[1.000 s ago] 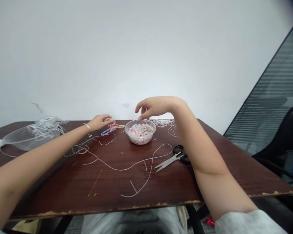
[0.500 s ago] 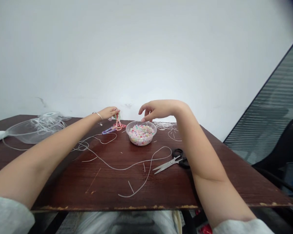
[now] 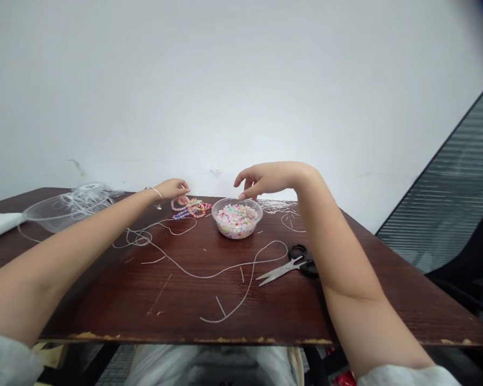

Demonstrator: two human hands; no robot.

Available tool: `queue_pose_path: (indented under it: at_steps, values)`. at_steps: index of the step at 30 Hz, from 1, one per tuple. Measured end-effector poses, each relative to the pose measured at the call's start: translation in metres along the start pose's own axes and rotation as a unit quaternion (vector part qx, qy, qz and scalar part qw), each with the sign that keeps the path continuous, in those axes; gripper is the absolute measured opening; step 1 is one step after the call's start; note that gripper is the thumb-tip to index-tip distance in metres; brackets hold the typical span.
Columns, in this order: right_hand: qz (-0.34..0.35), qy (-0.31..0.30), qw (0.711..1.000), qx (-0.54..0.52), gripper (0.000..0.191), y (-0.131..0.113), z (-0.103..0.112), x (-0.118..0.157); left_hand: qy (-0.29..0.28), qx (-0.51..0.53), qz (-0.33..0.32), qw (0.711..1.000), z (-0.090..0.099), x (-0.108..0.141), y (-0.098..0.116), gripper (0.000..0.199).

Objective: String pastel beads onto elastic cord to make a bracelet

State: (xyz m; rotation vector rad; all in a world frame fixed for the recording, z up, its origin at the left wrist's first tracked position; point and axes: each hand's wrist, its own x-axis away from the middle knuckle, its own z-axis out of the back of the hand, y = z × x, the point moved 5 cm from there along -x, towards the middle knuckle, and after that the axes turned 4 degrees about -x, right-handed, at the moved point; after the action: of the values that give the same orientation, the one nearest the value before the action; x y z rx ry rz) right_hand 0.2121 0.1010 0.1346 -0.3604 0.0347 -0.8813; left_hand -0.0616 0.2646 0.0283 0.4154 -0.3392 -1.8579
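Observation:
My left hand (image 3: 174,189) is just above several beaded bracelets (image 3: 193,208) at the back of the table. Its thumb and fingers are apart, and the pink strand of beads lies right below them. The bracelets are in a heap of pink, red, orange, green and blue-purple beads. Over the far rim of a clear plastic bowl (image 3: 236,231), my right hand (image 3: 261,179) hovers with bent, parted fingers and nothing in them. Pastel beads (image 3: 237,215) fill much of the bowl.
Scissors (image 3: 282,271) with black handles lie partly spread right of centre. A long pale cord (image 3: 209,276) loops across the brown table (image 3: 165,311). Cut cord pieces (image 3: 276,206) lie behind the bowl. At left are a tangled cord bundle (image 3: 86,201) and a white object (image 3: 0,225).
My left hand has let go of the raised bracelets, which now lie on the table, and its fingers have parted. My right hand stays over the bowl. The whole view has shifted slightly.

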Motion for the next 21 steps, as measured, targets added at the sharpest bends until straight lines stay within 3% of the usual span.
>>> queue_pose_path:
  at_steps: [6,12,21]
  values:
    - [-0.003,-0.010,1.000,-0.014,0.052,0.004,-0.003,-0.004,0.057,-0.052,-0.032,0.997,-0.009,0.008,0.002,0.038]
    - [-0.010,-0.006,1.000,-0.007,0.052,0.005,-0.002,-0.005,-0.016,-0.080,-0.124,0.989,-0.038,0.027,0.021,0.041]
    - [-0.021,-0.004,1.000,-0.017,0.055,0.006,-0.002,-0.006,0.133,-0.052,-0.074,0.987,-0.003,0.027,0.018,0.040]
